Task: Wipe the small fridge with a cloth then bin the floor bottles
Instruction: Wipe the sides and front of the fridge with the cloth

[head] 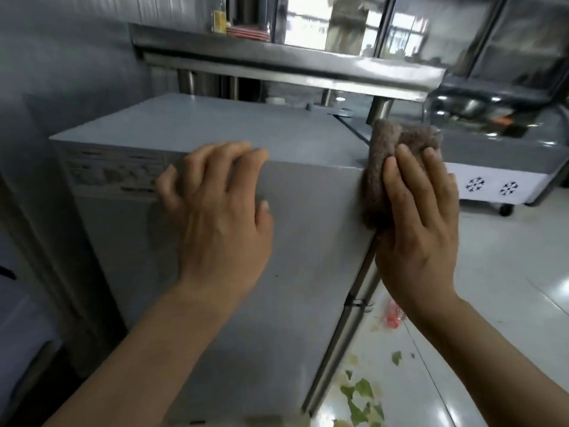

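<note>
Head view: small fridge [215, 127] between both hands, under a steel counter [277, 66]. Left hand [218, 211] flat on the near side panel, fingers spread and hooked over the top edge, holding nothing. Right hand [421, 229] flat, fingers straight, pressing the brown cloth [388, 155] against the front corner. Risk: cloth sliding off the narrow edge under palm-only pressure. Wet-looking floor [492, 288] strewn with green scraps [363, 392], likely slippery. No bottle clearly identifiable.
</note>
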